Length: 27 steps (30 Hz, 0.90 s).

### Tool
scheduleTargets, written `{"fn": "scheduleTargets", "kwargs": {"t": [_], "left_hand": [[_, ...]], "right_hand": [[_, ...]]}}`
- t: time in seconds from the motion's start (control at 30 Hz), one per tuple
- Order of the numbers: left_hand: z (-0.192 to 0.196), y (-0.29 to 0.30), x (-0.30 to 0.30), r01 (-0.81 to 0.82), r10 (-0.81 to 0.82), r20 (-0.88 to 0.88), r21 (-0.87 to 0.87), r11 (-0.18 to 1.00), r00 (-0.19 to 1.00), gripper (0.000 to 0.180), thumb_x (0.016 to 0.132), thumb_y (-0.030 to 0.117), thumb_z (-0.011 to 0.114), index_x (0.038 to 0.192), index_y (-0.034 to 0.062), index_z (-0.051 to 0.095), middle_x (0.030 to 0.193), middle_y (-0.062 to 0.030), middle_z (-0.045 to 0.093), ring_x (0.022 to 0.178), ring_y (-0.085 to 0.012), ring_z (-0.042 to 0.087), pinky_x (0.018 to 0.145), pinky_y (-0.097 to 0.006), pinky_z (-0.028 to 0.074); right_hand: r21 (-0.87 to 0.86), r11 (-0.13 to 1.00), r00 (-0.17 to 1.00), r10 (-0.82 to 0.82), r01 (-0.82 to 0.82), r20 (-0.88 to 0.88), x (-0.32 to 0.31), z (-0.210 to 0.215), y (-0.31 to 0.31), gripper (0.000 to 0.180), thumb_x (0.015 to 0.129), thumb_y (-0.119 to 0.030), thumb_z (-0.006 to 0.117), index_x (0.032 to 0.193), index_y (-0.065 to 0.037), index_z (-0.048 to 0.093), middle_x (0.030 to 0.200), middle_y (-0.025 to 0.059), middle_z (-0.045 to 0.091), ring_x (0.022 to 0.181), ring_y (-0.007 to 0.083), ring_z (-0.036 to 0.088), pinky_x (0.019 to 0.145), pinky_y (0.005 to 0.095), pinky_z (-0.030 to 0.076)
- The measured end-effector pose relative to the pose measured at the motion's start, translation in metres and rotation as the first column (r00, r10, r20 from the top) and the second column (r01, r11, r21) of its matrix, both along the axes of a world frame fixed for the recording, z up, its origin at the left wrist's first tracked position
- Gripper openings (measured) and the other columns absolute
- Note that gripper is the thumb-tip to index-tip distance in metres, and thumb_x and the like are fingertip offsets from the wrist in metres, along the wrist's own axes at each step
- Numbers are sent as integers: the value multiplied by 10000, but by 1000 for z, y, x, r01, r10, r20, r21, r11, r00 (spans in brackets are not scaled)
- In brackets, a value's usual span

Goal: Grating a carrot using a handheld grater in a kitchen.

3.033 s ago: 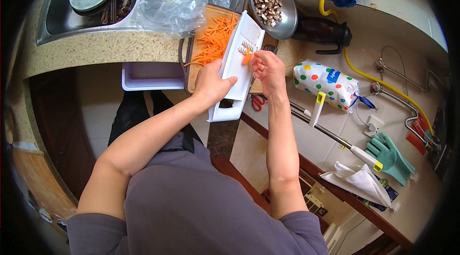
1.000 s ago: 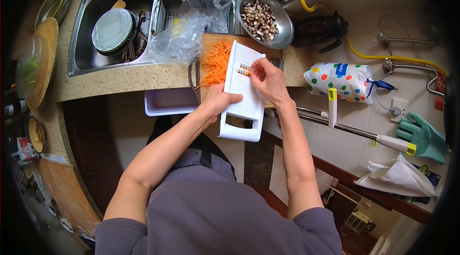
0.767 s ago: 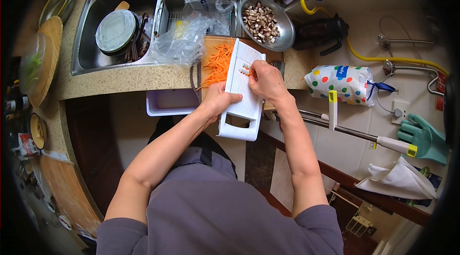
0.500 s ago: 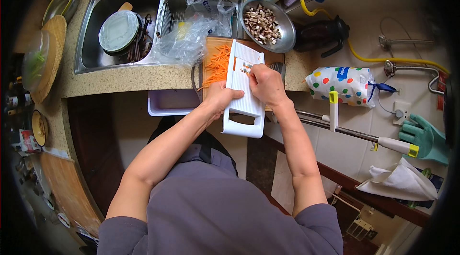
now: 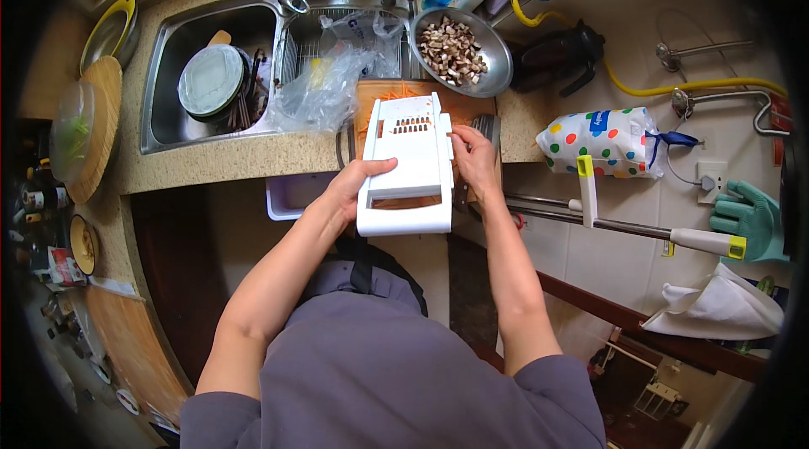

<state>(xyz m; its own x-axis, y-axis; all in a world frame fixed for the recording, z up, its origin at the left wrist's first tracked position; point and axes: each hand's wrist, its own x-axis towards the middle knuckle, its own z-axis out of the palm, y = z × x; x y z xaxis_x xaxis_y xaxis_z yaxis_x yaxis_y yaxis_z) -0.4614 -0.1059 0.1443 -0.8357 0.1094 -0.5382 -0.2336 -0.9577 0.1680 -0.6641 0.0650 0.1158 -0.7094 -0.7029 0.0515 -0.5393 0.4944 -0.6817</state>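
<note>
The person stands at a speckled stone counter (image 5: 211, 166) and holds a white slicer board (image 5: 406, 164) with both hands over a wooden cutting board (image 5: 381, 95). The left hand (image 5: 352, 188) takes the slicer's left edge at 9 o'clock, thumb laid across the white top face and fingers curled beneath: the grip is closed on the slicer. The right hand (image 5: 474, 161) lies against the slicer's right edge at 3 o'clock, fingers folded along the rim; the grip is closed against that edge, and whether the fingers also enclose anything else cannot be told. The slicer lies nearly flat, blade slots toward 12 o'clock, handle end toward 6 o'clock and overhanging the counter's front edge. Shredded orange carrot (image 5: 396, 91) shows just past the slicer's far end, on the cutting board. At 12 to 1 o'clock from the slicer stands a metal bowl of chopped brown mushroom pieces (image 5: 459, 51). At 10 o'clock a crumpled clear plastic bag (image 5: 324, 93) lies at the sink (image 5: 168, 129) rim; the sink holds a round lid and dishes. A pale lilac tray (image 5: 291, 196) sits below the counter edge at 8 o'clock. A polka-dotted bag (image 5: 602, 139) lies at 3 o'clock, well apart.
</note>
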Motion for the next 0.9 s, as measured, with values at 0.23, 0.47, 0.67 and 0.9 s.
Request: {"fn": "scheduleTargets", "kwargs": {"t": [0.23,0.47,0.67,0.9], "left_hand": [[-10,16,-16,7,-8,-10,-111,994,1000,518,872,110,654,1325,-59,467,1209,-223,606,1089,-328,622,978,-458,496],[-9,13,-19,25,-23,11,-147,989,1000,508,862,101,650,1317,-50,483,1215,-234,599,1089,-339,624,985,-466,491],[5,-1,-16,99,-108,-14,-293,951,994,447,853,45,662,1261,-75,527,1136,-201,647,990,-298,672,901,-409,549],[-7,20,-12,147,-164,35,-651,745,986,380,822,36,697,1173,-79,608,1078,-175,677,930,-244,673,848,-362,551]], "right_hand": [[-413,849,568,171,329,805,33,34,-31,580,1032,-385,434,1472,-16,352,1464,132,427,1363,214,379,1092,386,346],[-328,897,647,63,297,760,32,24,-23,453,1051,-323,404,1403,-37,415,1311,97,546,1226,177,514,1007,306,432],[-416,791,524,143,449,839,48,26,-14,549,1042,-405,397,1381,26,402,1288,165,555,1213,222,536,1049,349,414],[-447,714,201,406,539,891,53,32,0,842,976,-641,315,1435,64,332,1402,209,487,1285,302,482,1100,408,348]]}}
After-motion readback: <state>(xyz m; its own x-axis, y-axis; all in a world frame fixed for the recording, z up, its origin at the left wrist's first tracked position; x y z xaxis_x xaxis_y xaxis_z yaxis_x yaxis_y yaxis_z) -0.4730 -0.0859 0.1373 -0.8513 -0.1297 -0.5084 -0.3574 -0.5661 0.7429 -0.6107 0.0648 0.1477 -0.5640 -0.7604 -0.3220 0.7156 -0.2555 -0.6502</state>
